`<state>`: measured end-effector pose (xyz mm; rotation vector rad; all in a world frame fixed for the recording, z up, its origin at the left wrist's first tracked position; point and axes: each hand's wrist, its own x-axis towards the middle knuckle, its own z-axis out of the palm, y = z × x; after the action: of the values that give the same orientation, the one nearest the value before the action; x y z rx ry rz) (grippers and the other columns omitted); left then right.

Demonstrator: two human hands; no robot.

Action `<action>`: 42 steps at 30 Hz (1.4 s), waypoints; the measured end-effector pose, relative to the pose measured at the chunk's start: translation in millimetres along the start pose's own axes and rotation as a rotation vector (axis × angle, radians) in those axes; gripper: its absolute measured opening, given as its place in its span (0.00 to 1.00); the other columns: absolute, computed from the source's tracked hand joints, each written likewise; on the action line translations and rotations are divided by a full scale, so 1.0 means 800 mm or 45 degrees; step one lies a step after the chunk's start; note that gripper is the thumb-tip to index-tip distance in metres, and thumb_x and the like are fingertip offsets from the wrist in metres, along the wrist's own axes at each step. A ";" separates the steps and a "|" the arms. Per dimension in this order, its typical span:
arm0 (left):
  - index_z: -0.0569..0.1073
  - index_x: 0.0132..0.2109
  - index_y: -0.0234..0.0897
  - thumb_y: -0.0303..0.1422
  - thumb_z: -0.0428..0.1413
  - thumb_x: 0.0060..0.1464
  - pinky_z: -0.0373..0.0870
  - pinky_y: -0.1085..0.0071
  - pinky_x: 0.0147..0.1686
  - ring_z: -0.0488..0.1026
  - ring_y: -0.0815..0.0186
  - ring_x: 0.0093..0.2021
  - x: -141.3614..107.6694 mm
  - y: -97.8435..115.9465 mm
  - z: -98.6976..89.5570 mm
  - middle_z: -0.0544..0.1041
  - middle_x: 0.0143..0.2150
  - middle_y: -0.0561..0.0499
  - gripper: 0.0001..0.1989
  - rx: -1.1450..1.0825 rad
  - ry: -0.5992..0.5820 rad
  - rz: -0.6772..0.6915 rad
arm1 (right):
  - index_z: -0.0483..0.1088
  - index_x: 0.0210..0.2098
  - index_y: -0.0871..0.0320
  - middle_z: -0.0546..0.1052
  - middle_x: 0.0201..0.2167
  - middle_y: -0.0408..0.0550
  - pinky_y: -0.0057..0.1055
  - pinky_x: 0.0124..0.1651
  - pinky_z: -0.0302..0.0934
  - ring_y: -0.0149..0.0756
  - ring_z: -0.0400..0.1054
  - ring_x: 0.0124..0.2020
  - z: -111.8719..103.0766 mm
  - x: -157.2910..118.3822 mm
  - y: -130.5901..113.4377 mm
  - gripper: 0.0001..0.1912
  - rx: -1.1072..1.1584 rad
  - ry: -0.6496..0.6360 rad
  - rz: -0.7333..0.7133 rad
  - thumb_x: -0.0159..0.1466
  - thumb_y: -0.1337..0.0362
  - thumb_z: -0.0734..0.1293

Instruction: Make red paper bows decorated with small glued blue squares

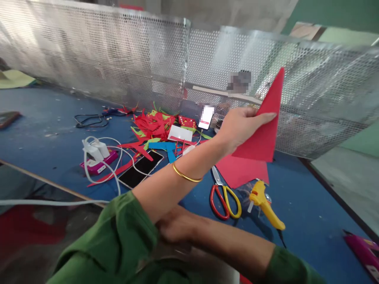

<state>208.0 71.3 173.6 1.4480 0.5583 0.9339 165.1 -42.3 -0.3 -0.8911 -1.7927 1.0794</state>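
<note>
My left hand reaches across to the right, thumb and fingers pinching a folded red paper piece with a pointed top. It is held up above the table. My right hand lies low in the middle, close to my body, behind my left forearm; its fingers are hidden. Below the held piece, a flat red sheet lies on the table. Scissors with one red and one yellow handle loop lie in front of that sheet, closed. To their right is a yellow glue gun with a cord.
Red and green scraps are heaped on the blue table. A dark-screened phone, a lit phone, a purple power strip with white chargers and loose cables lie about. Perforated metal panels border the back.
</note>
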 end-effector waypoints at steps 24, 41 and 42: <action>0.66 0.22 0.36 0.41 0.56 0.53 0.50 0.72 0.25 0.55 0.71 0.24 -0.110 -0.138 -0.115 0.58 0.20 0.58 0.17 0.740 -0.242 -0.173 | 0.74 0.25 0.57 0.72 0.18 0.38 0.27 0.26 0.58 0.28 0.62 0.21 -0.147 -0.002 0.014 0.13 0.199 0.765 0.432 0.51 0.55 0.76; 0.79 0.28 0.36 0.40 0.65 0.47 0.62 0.72 0.26 0.68 0.70 0.25 -0.102 -0.141 -0.131 0.75 0.25 0.53 0.11 0.420 0.178 -0.203 | 0.73 0.21 0.58 0.74 0.16 0.40 0.29 0.24 0.62 0.30 0.67 0.18 -0.162 -0.003 0.017 0.17 0.439 1.250 0.378 0.44 0.56 0.81; 0.79 0.29 0.36 0.40 0.66 0.47 0.63 0.72 0.27 0.68 0.70 0.26 -0.103 -0.141 -0.130 0.76 0.25 0.53 0.11 0.412 0.170 -0.197 | 0.74 0.22 0.58 0.74 0.16 0.41 0.29 0.23 0.62 0.30 0.66 0.18 -0.159 -0.003 0.017 0.16 0.430 1.218 0.397 0.45 0.57 0.81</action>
<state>100.4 78.8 37.1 1.6097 0.9417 0.8481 283.5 1.1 21.5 -1.2154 -0.6801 0.8680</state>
